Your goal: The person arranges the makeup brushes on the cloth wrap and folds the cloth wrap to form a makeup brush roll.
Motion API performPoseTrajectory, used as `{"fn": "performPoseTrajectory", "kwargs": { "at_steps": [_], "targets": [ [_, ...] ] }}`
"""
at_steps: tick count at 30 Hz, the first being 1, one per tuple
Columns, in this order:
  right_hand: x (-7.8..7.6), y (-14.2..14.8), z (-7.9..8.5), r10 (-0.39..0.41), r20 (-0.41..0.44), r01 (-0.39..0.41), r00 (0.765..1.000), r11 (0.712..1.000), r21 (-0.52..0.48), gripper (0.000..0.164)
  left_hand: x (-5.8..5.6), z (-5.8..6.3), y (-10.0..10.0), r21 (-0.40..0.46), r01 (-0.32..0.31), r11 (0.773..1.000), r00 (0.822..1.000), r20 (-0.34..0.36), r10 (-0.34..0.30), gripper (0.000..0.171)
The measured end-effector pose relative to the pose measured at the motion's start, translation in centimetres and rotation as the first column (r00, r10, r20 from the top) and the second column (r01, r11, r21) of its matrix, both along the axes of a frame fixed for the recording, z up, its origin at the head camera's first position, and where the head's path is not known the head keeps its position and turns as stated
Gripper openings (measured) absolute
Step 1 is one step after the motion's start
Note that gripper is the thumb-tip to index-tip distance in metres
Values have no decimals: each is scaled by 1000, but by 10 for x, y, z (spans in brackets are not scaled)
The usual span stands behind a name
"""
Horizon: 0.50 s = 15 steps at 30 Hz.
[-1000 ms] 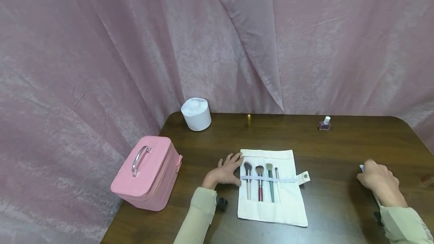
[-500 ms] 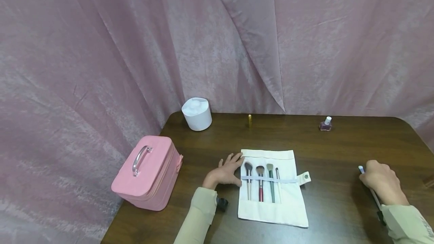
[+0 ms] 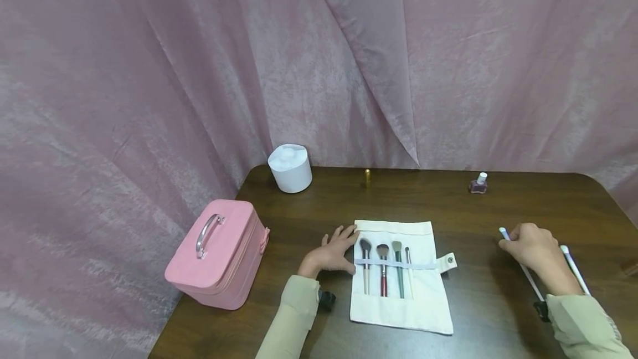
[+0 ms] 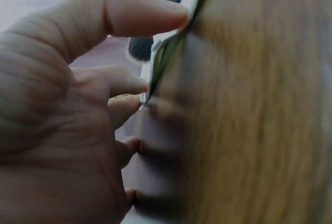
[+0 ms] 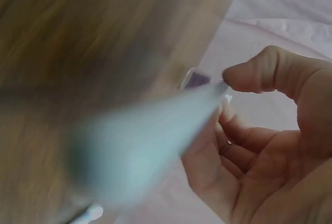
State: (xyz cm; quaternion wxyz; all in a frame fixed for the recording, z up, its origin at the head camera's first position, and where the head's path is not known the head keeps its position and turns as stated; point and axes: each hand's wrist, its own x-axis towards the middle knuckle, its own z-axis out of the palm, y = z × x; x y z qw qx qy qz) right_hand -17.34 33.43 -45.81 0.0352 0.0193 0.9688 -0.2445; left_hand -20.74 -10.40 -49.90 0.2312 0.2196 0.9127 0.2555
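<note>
My left hand (image 3: pixel 331 254) rests with spread fingers on the left edge of a white fabric brush roll (image 3: pixel 428 309). In the left wrist view, its thumb (image 4: pixel 150 19) and fingertips touch that edge. Several makeup brushes lie in the roll under a pale elastic band, among them a red-handled brush (image 3: pixel 383 278) and a green-handled brush (image 3: pixel 399 273). Right of the roll, my right hand (image 3: pixel 535 251) pinches a slim pale makeup brush (image 3: pixel 530 281) between thumb and fingers. Its blurred, light-coloured shaft (image 5: pixel 150 141) points at the right wrist camera. Another white brush (image 3: pixel 574 270) lies just right of this hand.
A pink case (image 3: pixel 211 259) with a metal handle stands at the left. Along the back are a white round container (image 3: pixel 291 173), a small gold tube (image 3: pixel 368 178) and a purple nail polish bottle (image 3: pixel 478 184). A brown object (image 3: pixel 631 267) shows at the right edge.
My right hand has moved left with the pale brush, uncovering the other white brush on the table. The left hand and the brush roll stay where they were.
</note>
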Motion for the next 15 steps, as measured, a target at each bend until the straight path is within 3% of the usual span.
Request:
{"fn": "performPoseTrajectory", "kwargs": {
  "at_steps": [9, 15],
  "targets": [
    [-4, -24, 13, -103, -132, 84, 986, 986, -145, 31, -1, -2, 0, -2, -6, 1000, 1000, -3, 6, 95],
    [-3, -39, 20, -177, -187, 124, 966, 956, -265, 28, 0, -1, 1, 4, -14, 1000, 1000, 0, 14, 95]
  ]
}}
